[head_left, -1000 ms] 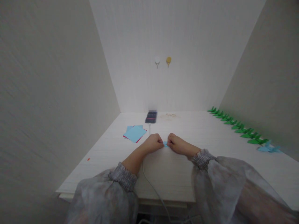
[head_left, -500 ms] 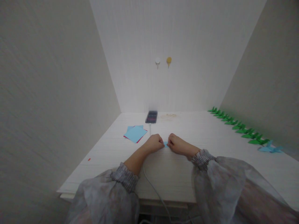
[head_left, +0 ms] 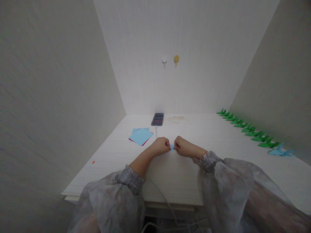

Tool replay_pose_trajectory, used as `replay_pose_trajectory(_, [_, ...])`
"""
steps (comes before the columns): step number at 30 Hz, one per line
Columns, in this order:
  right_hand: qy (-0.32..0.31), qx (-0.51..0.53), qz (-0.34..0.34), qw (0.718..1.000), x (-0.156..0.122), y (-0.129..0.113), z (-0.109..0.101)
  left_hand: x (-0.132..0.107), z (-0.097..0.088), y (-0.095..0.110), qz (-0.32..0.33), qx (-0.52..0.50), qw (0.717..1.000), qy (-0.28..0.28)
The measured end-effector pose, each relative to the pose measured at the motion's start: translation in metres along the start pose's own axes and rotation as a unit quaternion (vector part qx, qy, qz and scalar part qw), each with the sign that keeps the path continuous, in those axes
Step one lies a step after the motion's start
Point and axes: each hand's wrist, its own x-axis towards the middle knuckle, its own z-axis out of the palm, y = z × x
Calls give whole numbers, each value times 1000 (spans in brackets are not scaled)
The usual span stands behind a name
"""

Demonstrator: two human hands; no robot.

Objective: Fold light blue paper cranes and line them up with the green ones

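Between my two hands is a small piece of light blue paper (head_left: pixel 172 147), close above or on the white table; only a narrow strip of it shows. My left hand (head_left: pixel 162 146) is closed, its fingertips pinching the paper's left side. From the other side my right hand (head_left: pixel 181 146) grips the paper's right side, fingers curled in. The fingers cover most of the paper, so its folded shape is hidden. Loose sheets of blue paper (head_left: pixel 141 136) lie to the left beyond my left hand, with red edges peeking out beneath.
A row of green folded paper cranes (head_left: pixel 251 132) runs along the right wall, ending in a light blue crane (head_left: pixel 281 151). At the back lies a blurred phone (head_left: pixel 157 119) with a white cable (head_left: pixel 159 191). A small red scrap (head_left: pixel 93 162) rests at left. Two hooks (head_left: pixel 176 59) hang on the wall.
The whole view has tilted slightly, so everything sits a little higher. Both hands keep their pinch on the blue paper, with barely any movement.
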Motion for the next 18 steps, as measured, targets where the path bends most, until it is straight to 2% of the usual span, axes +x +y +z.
replay_pose_trajectory(6, [18,35,5,999,0,1,-1,-3,0,-3,32,-76,997,12])
replay_pose_trajectory(14, [-18,86,1,996,1,6,-5,-2,-2,-4,-15,-91,996,-11])
replay_pose_trajectory(18, [-47,167,2,985,-1,5,-6,-2,0,-6,-26,-102,994,-13])
